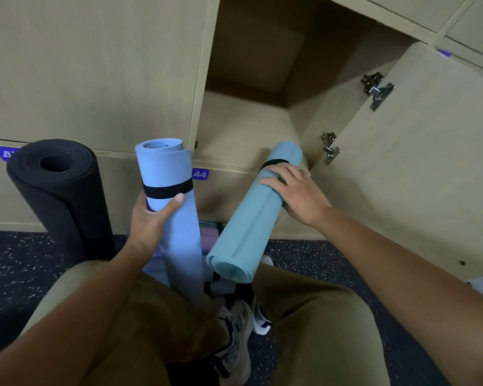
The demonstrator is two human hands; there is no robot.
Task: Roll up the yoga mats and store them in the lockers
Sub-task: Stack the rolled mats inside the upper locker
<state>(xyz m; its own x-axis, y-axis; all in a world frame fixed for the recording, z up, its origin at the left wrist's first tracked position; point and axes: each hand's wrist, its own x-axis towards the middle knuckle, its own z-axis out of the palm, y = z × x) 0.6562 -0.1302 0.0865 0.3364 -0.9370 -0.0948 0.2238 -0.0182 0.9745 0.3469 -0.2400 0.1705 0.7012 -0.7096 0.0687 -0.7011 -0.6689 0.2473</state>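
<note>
Head view: left hand (148,227) grips blue mat (176,218), thumb on strap (168,188).

- A gym or yoga studio's locker area — a wall of pale wood-look lockers (95,65) with flat doors.
- Purple number tags on the doors; one tag (200,174) reads 44.
- One open locker (262,79), its door (416,162) swung aside on metal hinges (376,90).
- Dark speckled rubber floor (17,263), the gym kind.
- Rolled exercise mats — a black mat (59,188) stands against the lockers.
</note>
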